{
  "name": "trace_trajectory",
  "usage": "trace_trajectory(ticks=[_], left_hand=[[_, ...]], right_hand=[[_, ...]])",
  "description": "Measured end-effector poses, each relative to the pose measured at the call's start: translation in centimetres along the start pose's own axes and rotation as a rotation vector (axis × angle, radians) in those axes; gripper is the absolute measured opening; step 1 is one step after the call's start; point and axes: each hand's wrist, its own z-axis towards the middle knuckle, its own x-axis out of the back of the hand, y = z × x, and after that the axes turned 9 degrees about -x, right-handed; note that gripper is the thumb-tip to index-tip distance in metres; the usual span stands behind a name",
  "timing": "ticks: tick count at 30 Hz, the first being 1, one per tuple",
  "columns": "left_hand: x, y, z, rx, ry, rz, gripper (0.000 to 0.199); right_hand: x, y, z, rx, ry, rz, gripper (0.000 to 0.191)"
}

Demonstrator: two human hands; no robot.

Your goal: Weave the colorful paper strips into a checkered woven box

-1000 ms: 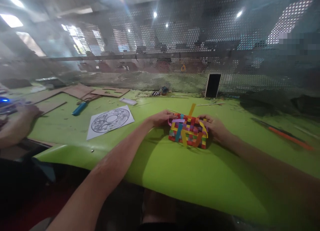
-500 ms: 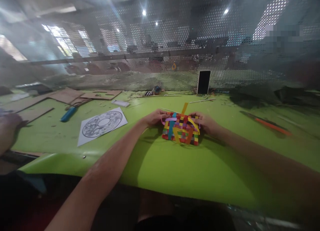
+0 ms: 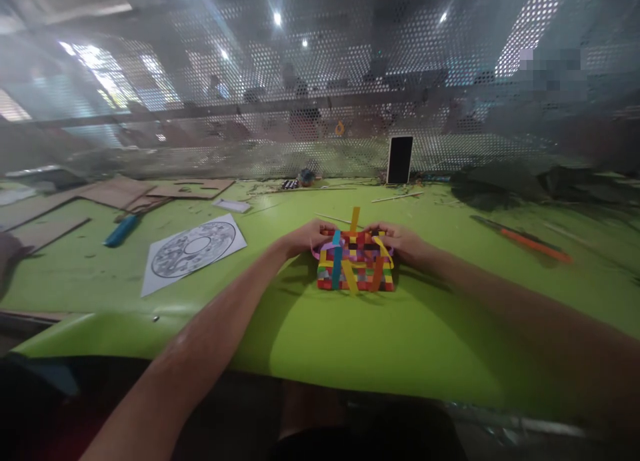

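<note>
Woven strips (image 3: pixel 356 264) sit between both hands, left fingers (image 3: pixel 325 229) and right fingers (image 3: pixel 381 234) gripping the upper corners.

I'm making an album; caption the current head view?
Two hands hold a colourful woven piece over a green table.
</note>
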Motion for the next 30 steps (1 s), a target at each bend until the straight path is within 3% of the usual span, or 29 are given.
trace_trajectory(ticks=[12,22,27,30], left_hand=[[0.31,-0.09,-0.16,0.023,0.031,-0.003,0.037],[0.27,0.02,-0.25,0.027,0.045,0.018,0.041],[0.11,0.19,-0.36,0.041,0.053,0.024,0.041],[0.02,0.25,-0.41,0.020,0.040,0.031,0.040]], right_hand=[[0.45,0.31,0.31,0.013,0.026,-0.030,0.036],[0.76,0.14,0.58,-0.051,0.084,-0.068,0.031],[0.30,-0.07,0.17,0.004,0.095,-0.112,0.028],[0.03,-0.18,0.19,0.047,0.186,-0.252,0.024]])
